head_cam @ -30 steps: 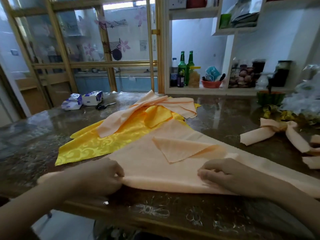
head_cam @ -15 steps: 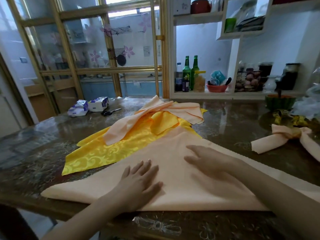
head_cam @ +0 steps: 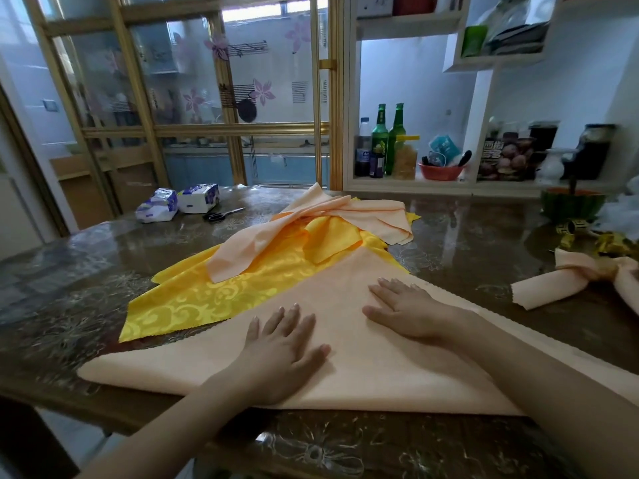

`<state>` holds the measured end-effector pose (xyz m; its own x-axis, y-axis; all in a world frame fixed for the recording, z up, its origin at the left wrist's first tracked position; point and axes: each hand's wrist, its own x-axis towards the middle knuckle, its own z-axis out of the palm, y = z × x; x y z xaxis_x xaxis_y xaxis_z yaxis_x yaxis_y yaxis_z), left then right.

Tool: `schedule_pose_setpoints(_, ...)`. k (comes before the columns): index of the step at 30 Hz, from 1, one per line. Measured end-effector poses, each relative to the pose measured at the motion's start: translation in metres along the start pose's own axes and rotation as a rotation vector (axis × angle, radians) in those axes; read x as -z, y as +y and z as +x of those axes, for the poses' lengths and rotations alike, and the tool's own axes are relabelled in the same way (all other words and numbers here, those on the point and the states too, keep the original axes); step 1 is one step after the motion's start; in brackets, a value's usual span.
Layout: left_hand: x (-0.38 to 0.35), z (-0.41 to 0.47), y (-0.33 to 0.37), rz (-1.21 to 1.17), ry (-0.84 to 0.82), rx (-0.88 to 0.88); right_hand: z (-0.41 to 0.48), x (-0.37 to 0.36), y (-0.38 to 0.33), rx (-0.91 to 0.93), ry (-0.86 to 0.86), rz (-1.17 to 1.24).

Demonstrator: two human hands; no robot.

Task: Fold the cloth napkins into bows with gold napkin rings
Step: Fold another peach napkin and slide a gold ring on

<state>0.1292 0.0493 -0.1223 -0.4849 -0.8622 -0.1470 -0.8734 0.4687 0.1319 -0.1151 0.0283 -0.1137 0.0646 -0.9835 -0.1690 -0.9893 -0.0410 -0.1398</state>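
**Pressing a folded peach napkin flat with both palms**

Lying across the near edge of the dark, glossy marble-patterned table (head_cam: pixel 86 271), a large peach cloth napkin (head_cam: pixel 363 361) is folded into a broad triangle. Its long folded edge runs along the near side and its point faces away from the person.

The left hand (head_cam: pixel 280 344) lies palm down on the napkin near the middle of the long edge, fingers straight and spread, gripping nothing. The right hand (head_cam: pixel 404 305) lies palm down just beyond it, closer to the triangle's right edge, fingers straight and slightly apart, also flat on the cloth. The two hands are near each other but do not touch.

The far tip of the triangle overlaps a bright yellow damask cloth (head_cam: pixel 207 302) spread behind it. A second loose peach cloth (head_cam: pixel 276 236) is draped in crumpled folds over the yellow one.

At the right edge of the table, well apart from the hands, sits a finished peach napkin bow (head_cam: pixel 567 283), cinched at its middle; the band around it is too small to make out. Beyond it are a yellow measuring tape (head_cam: pixel 570 229) and a green melon-shaped bowl (head_cam: pixel 570 203).

At the far left lie two white-and-blue tissue packs (head_cam: pixel 179 203), with black-handled scissors (head_cam: pixel 223 215) just beside them.
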Motion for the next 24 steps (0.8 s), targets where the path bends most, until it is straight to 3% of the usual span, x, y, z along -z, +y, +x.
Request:
schedule_pose_setpoints(9,-0.002,0.009,0.0,0.01,0.062,0.039,0.007,-0.005,0.004,0.029,0.055,0.042)
schedule_pose_setpoints(14,0.007,0.005,0.006,0.033,0.119,0.009,-0.034,0.006,-0.016,0.085,0.262,0.177)
schedule_pose_setpoints(20,-0.001,-0.005,0.063,0.024,0.195,-0.275,-0.106,-0.011,-0.03,0.194,0.109,0.058)
schedule_pose_setpoints(24,-0.018,0.002,0.078,0.095,0.145,-0.26,-0.106,-0.024,-0.021,0.161,0.078,0.024)
